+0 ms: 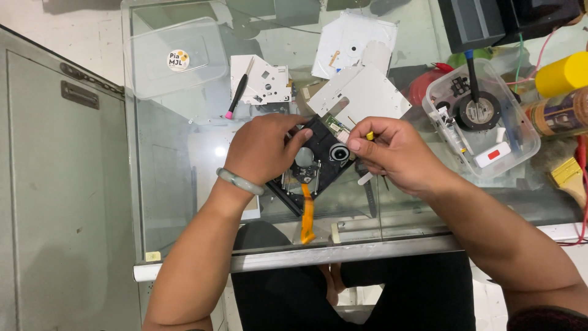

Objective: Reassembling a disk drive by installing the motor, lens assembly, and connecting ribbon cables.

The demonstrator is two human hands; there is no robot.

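My left hand (pixel 260 150) grips the black drive mechanism (pixel 318 156); my right hand (pixel 392 153) pinches a small yellow-handled screwdriver (pixel 369 135) against it. Removed metal covers (pixel 361 92) lie beyond my hands, the mechanism itself still assembled.

Bare forearms, no sleeves; pale green bangle (pixel 240 181) on left wrist, black trousers (pixel 398 288) w/ dark top

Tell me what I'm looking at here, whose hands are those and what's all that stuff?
The camera sits on a person's head and looks down at their own two hands over a glass table. The left hand holds a black flat mechanism with an orange ribbon cable hanging from it. The right hand pinches a small yellow-tipped tool against it. Around them lie white metal plates, a pink-tipped tool and a clear tub of small parts.
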